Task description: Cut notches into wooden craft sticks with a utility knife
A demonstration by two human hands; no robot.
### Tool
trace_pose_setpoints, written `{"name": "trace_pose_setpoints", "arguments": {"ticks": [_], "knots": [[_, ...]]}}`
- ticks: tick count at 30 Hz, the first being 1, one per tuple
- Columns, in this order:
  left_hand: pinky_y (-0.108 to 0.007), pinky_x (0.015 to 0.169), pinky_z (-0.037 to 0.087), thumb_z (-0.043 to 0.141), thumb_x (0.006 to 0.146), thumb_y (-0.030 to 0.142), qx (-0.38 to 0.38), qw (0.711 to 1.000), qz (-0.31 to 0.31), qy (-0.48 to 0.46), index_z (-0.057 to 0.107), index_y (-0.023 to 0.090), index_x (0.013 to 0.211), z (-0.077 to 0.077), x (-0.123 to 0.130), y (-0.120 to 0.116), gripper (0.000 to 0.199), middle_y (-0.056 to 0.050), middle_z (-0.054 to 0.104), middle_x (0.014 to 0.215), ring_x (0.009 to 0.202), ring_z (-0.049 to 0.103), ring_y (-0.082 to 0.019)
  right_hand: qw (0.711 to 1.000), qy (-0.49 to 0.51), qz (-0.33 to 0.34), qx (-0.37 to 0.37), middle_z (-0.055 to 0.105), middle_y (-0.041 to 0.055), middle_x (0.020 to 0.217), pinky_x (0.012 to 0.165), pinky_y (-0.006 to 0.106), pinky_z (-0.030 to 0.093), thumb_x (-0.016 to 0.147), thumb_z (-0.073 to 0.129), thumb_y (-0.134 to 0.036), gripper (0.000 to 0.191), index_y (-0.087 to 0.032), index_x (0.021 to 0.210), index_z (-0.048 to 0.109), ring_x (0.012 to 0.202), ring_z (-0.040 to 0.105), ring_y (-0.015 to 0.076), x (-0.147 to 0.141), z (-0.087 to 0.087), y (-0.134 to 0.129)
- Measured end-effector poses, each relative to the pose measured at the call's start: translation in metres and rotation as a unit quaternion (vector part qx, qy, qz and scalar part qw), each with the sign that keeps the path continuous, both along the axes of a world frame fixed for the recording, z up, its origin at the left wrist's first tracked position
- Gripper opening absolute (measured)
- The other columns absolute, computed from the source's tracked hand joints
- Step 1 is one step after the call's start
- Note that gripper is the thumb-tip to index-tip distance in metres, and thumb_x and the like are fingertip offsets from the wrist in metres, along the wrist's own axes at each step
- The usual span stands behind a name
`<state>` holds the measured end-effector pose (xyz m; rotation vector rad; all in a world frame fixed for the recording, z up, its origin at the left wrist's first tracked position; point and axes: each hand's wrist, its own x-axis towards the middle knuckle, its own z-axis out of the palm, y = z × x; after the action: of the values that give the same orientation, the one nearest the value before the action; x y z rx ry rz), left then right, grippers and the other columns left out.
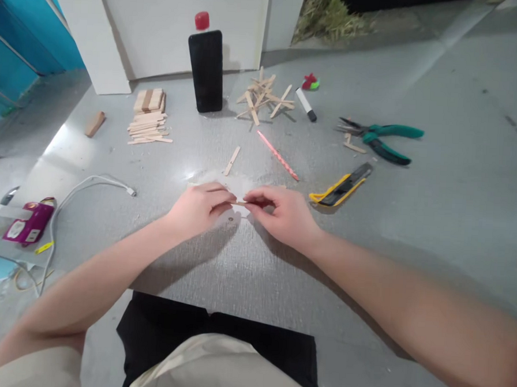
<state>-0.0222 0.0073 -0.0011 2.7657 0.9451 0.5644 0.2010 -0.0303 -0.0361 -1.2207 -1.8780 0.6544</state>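
Note:
Between my two hands is a small wooden craft stick (240,203), mostly covered by the fingers. One end sits in the pinched fingers of my left hand (203,207); my right hand (282,214) pinches the other end. Beneath them lies a white sheet (241,185), partly hidden by the hands. Just beyond the hands rests a loose craft stick (232,160) with a dark mark on it. A pink pencil (278,155) lies slantwise past my right hand, and a yellow utility knife (342,186) is to that hand's right.
Stacked craft sticks (147,127) lie at the left, a loose pile (259,98) farther back. A black phone (206,70) leans on a red-capped bottle (202,21). Green-handled pliers (385,139) and a marker (306,105) lie right; a white cable (94,178) and purple power strip (31,223) left.

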Motion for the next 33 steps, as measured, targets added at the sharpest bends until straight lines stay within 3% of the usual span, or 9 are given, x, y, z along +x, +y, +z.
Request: {"name": "trace_pose_setpoints", "arguments": {"ticks": [4,7,10,12,14,19,22,25,33], "knots": [[-0.024,0.068,0.052,0.059,0.097,0.018,0.021,1.000,-0.006,-0.013,0.074,0.019,0.093,-0.014,0.001,0.006,0.016,0.000,0.072,0.082,0.074,0.068,-0.012,0.996,-0.077,0.018,0.037,0.076,0.0052,0.092,0.079,0.036,0.053,0.092,0.058,-0.024,0.012,-0.022,0.093,0.070,0.086,0.070,0.0218,0.007,0.011,-0.003],[-0.027,0.067,0.049,0.058,0.097,0.018,0.060,0.998,-0.015,-0.017,0.073,0.019,0.085,-0.021,-0.002,0.001,0.019,-0.001,0.071,0.080,0.072,0.066,-0.014,0.984,-0.164,-0.043,0.062,0.072,0.0115,0.097,0.079,0.040,0.049,0.092,0.059,-0.028,0.012,-0.020,0.091,0.068,0.094,0.067,0.0287,0.021,0.027,-0.012],[-0.026,0.067,0.049,0.054,0.096,0.012,0.089,0.994,-0.057,-0.015,0.072,0.019,0.084,-0.022,-0.005,-0.005,0.023,-0.001,0.073,0.086,0.078,0.066,-0.014,0.876,-0.426,-0.222,0.051,0.063,0.0104,0.079,0.056,0.034,0.031,0.092,0.057,-0.039,0.020,-0.020,0.087,0.061,0.074,0.063,0.0270,0.041,0.039,-0.023],[-0.026,0.065,0.050,0.052,0.095,0.008,0.093,0.992,-0.079,-0.014,0.072,0.019,0.090,-0.021,-0.006,-0.008,0.023,-0.001,0.073,0.090,0.080,0.066,-0.014,0.815,-0.498,-0.293,-0.043,0.064,0.0142,0.081,0.053,0.035,0.021,0.094,0.054,-0.047,0.029,-0.019,0.094,0.059,0.073,0.063,0.0297,0.054,0.042,-0.027],[-0.026,0.064,0.051,0.050,0.094,0.006,0.087,0.992,-0.090,-0.012,0.071,0.017,0.096,-0.020,-0.007,-0.011,0.024,-0.003,0.074,0.094,0.081,0.067,-0.016,0.793,-0.499,-0.325,-0.130,0.067,0.0182,0.087,0.054,0.036,0.023,0.094,0.053,-0.054,0.040,-0.016,0.107,0.056,0.075,0.064,0.0320,0.064,0.039,-0.027],[-0.029,0.071,0.058,0.047,0.091,-0.001,0.040,0.994,-0.096,-0.019,0.070,0.015,0.098,-0.019,-0.006,-0.010,0.029,-0.004,0.074,0.100,0.085,0.067,-0.017,0.805,-0.434,-0.356,-0.194,0.069,0.0239,0.113,0.062,0.038,0.034,0.094,0.052,-0.053,0.060,-0.011,0.136,0.042,0.083,0.068,0.0340,0.071,0.031,-0.017],[-0.029,0.074,0.059,0.047,0.089,-0.004,0.017,0.995,-0.090,-0.031,0.071,0.015,0.096,-0.021,-0.005,-0.009,0.031,-0.003,0.074,0.099,0.086,0.068,-0.017,0.795,-0.430,-0.378,-0.200,0.068,0.0251,0.116,0.065,0.040,0.036,0.096,0.049,-0.054,0.062,-0.009,0.138,0.042,0.089,0.068,0.0364,0.072,0.028,-0.010],[-0.030,0.070,0.059,0.048,0.087,-0.004,0.013,0.996,-0.081,-0.040,0.070,0.015,0.093,-0.022,-0.002,-0.009,0.029,-0.003,0.075,0.095,0.082,0.068,-0.017,0.822,-0.376,-0.382,-0.195,0.067,0.0239,0.119,0.073,0.042,0.041,0.094,0.052,-0.049,0.058,-0.011,0.137,0.045,0.097,0.066,0.0360,0.077,0.023,-0.002],[-0.032,0.062,0.059,0.053,0.087,0.000,0.021,0.997,-0.059,-0.048,0.070,0.014,0.093,-0.020,0.002,-0.015,0.023,-0.004,0.074,0.092,0.077,0.068,-0.019,0.865,-0.241,-0.417,-0.140,0.062,0.0038,0.081,0.063,0.037,0.043,0.082,0.056,-0.032,0.057,-0.021,0.137,0.048,0.065,0.058,0.0216,0.096,0.013,0.013]]}}
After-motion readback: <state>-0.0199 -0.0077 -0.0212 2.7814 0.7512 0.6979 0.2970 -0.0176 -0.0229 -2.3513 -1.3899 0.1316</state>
